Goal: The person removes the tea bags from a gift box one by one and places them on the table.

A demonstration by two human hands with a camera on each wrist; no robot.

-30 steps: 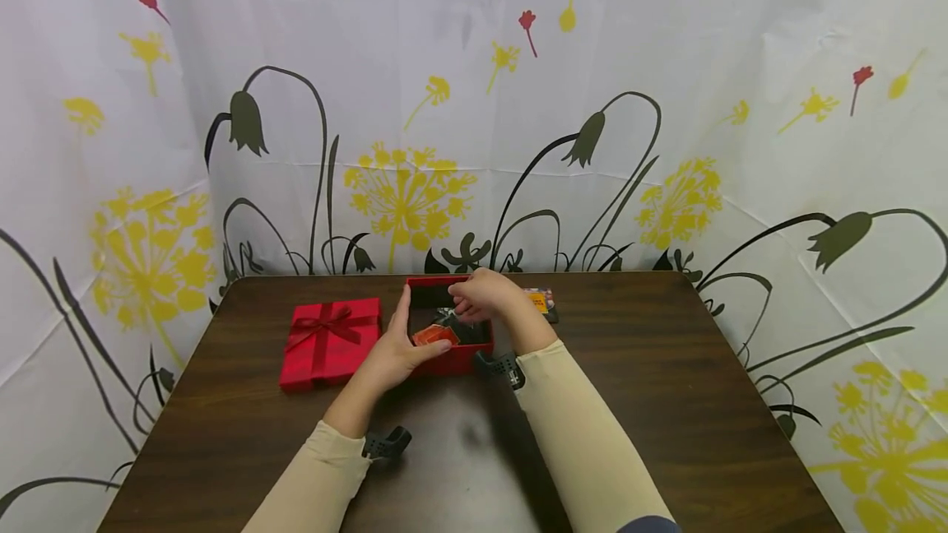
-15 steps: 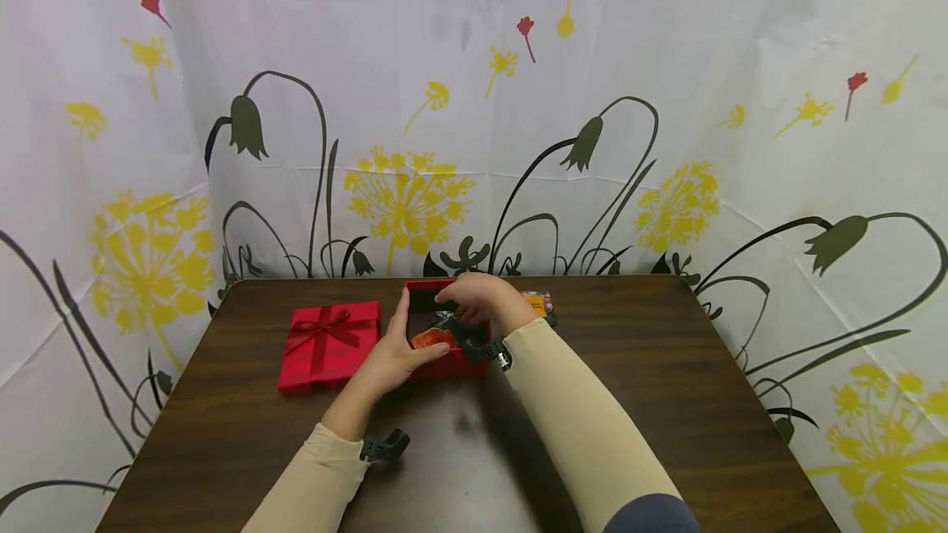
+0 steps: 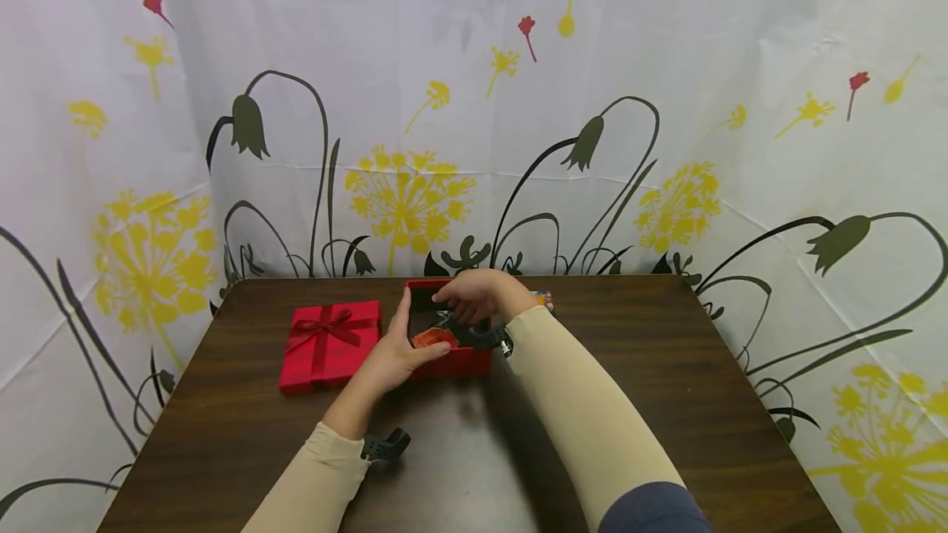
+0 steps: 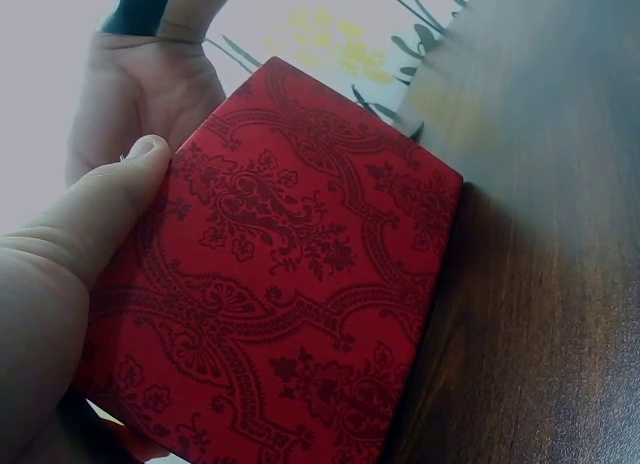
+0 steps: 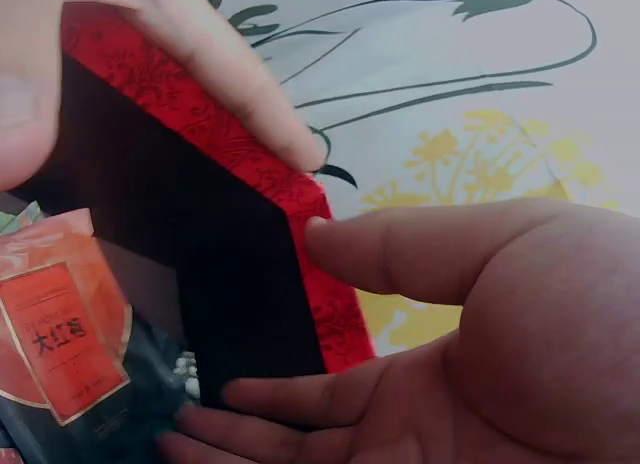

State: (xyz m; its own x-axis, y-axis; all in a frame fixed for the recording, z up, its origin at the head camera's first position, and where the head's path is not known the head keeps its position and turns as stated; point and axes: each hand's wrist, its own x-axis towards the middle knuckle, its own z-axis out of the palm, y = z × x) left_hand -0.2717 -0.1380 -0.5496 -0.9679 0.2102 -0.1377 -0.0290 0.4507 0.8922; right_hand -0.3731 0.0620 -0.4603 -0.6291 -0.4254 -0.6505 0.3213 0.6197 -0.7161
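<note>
An uncovered red patterned gift box with a black inside stands near the table's far edge. An orange and dark tea packet lies in it, and something silvery shows beside the packet. My left hand steadies the box at its near left corner, straight fingers along the left side and thumb at the near rim. Over the box's right part, my right hand reaches inside. In the right wrist view its fingers extend past the packet and its thumb is at the rim. No held item is visible there.
Left of the box lies a red lid with a ribbon bow. A colourful packet is partly hidden behind my right wrist. The brown wooden table ends at a flower-printed curtain.
My right hand has shifted a little left and lower into the box, and its forearm now hides more of the colourful packet. The left hand and box have stayed in place.
</note>
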